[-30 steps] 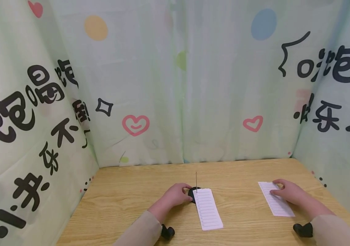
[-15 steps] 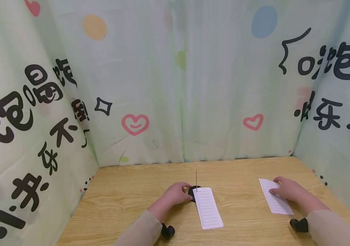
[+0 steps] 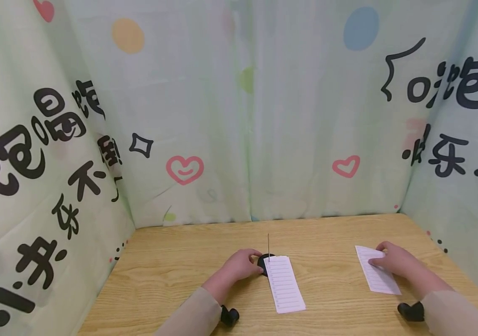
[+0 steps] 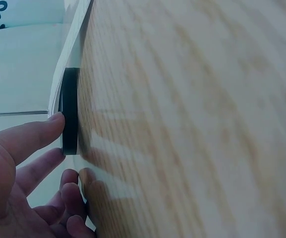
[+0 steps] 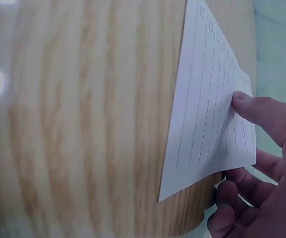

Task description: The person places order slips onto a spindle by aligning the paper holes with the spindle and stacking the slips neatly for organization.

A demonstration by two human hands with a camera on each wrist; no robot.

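Observation:
In the head view my left hand [image 3: 240, 265] holds the edge of a bill spike's round black base [image 3: 262, 268], thumb and index finger at its rim. The thin metal rod [image 3: 268, 245] stands upright from it. A stack of lined white paper slips [image 3: 286, 285] is on the spike and slants toward me over the table. To the right, my right hand [image 3: 396, 259] pinches another lined slip [image 3: 375, 274]. In the right wrist view the thumb presses on top of this slip [image 5: 202, 109], with its checkboxes showing, and other fingers are beneath its raised end.
The wooden table [image 3: 180, 261] has its back edge against a printed curtain [image 3: 222, 116], and curtains also hang at the left and right. Black wrist-worn pieces [image 3: 412, 311] sit by both sleeves, close over the table.
The right hand and its slip have shifted slightly toward the back of the table. The left hand keeps its hold on the base, and the spiked slips stay in place.

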